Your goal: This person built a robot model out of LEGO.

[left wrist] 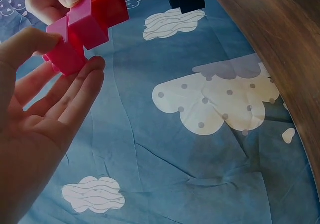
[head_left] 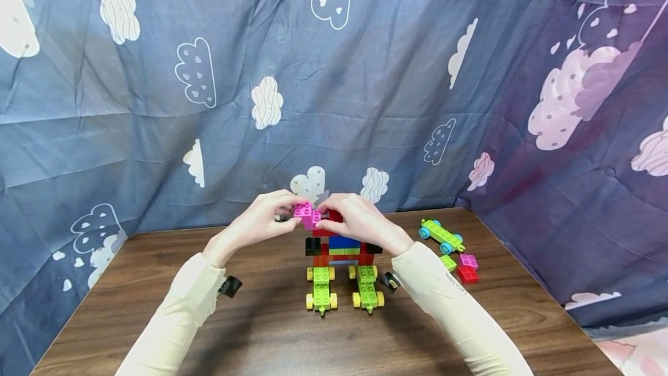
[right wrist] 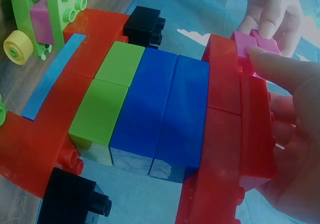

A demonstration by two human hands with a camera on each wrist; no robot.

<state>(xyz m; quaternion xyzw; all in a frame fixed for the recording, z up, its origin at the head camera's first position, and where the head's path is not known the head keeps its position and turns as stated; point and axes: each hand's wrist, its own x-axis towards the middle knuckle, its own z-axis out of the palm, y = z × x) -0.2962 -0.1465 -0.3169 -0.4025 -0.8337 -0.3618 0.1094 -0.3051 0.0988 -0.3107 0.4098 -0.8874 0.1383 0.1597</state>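
Note:
My left hand [head_left: 253, 222] pinches a pink brick [head_left: 302, 210] between thumb and fingers at the top left of a tall brick figure. Beside it, my right hand [head_left: 360, 220] grips a second pink brick [head_left: 315, 219], which sits against the red brick [right wrist: 256, 129] at the figure's top. The two pink bricks touch and are stepped, as the left wrist view shows. Below come blue bricks [right wrist: 167, 109], green bricks [right wrist: 102, 109] and red bricks [right wrist: 90, 39], with a black brick [head_left: 313, 246] at the side. Two green wheeled bases [head_left: 321, 292] form the bottom. My right hand covers part of the top.
On the table's right lie a green car base [head_left: 442, 235] with blue wheels, a loose green brick [head_left: 447, 263], a pink brick [head_left: 468, 261] and a red brick [head_left: 467, 275]. A blue cloud-patterned cloth [head_left: 235, 149] hangs behind the wooden table [head_left: 156, 283].

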